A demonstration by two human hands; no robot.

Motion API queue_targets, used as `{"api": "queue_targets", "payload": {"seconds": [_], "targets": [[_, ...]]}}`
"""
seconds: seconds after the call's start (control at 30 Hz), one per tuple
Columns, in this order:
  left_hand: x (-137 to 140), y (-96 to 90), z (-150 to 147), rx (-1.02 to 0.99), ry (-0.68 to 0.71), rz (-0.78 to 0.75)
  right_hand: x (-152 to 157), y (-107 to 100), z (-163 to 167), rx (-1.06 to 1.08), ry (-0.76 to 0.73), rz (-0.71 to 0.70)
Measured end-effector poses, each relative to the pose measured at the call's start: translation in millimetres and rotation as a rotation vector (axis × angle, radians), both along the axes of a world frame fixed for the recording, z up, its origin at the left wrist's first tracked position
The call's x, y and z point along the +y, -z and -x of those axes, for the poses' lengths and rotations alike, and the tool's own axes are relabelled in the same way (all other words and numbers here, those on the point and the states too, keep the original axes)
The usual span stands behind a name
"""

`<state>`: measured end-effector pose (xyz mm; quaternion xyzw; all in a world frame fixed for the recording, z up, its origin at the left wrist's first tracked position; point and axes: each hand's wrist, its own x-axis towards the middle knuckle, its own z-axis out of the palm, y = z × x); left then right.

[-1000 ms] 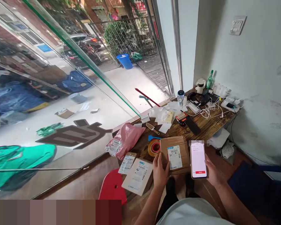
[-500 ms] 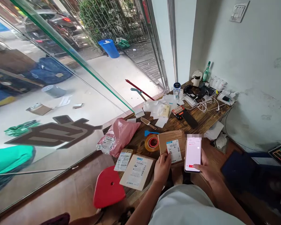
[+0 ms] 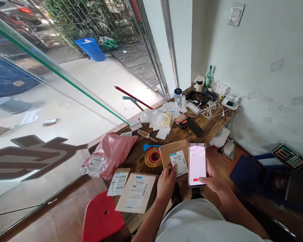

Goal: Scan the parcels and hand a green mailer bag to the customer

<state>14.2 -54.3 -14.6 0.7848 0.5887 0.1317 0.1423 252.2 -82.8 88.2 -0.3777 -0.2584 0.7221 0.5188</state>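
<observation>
My left hand has its fingers curled over the lower left corner of a flat brown cardboard parcel, fingertips at its white shipping label. In my right hand is a smartphone, upright and right beside the parcel. Its lit screen is mostly pale pink, and my thumb lies over a red button near the bottom. Left of my left hand, a labelled carton and a smaller labelled parcel sit together. A roll of tape lies just beyond the hand.
A pink plastic mailer bag lies left on the wooden table. Farther back are a knife, a dark handheld device, white cables and a green bottle. A red stool stands lower left, beside the glass door.
The view has turned to the right, so the surroundings shift left. My left hand stays on the parcel and my right hand keeps the smartphone, its thumb still low on the screen.
</observation>
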Motion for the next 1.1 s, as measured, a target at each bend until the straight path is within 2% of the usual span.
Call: {"api": "queue_targets", "payload": {"seconds": [0.47,0.73,0.93,1.1], "targets": [[0.0,-16.7,-6.2,0.132,0.016,0.06,-9.1,8.0,-1.1,-0.059,0.039,-0.026],[4.2,-35.5,-25.3,0.194,-0.04,0.137,-15.7,26.4,-3.5,-0.065,0.099,-0.02],[5.2,-52.6,-31.5,0.015,-0.114,0.276,-17.0,24.6,-5.8,-0.074,0.082,-0.029],[8.6,-78.7,-40.2,-0.379,-0.165,0.424,-17.0,16.3,-1.0,0.003,0.074,-0.019]]}}
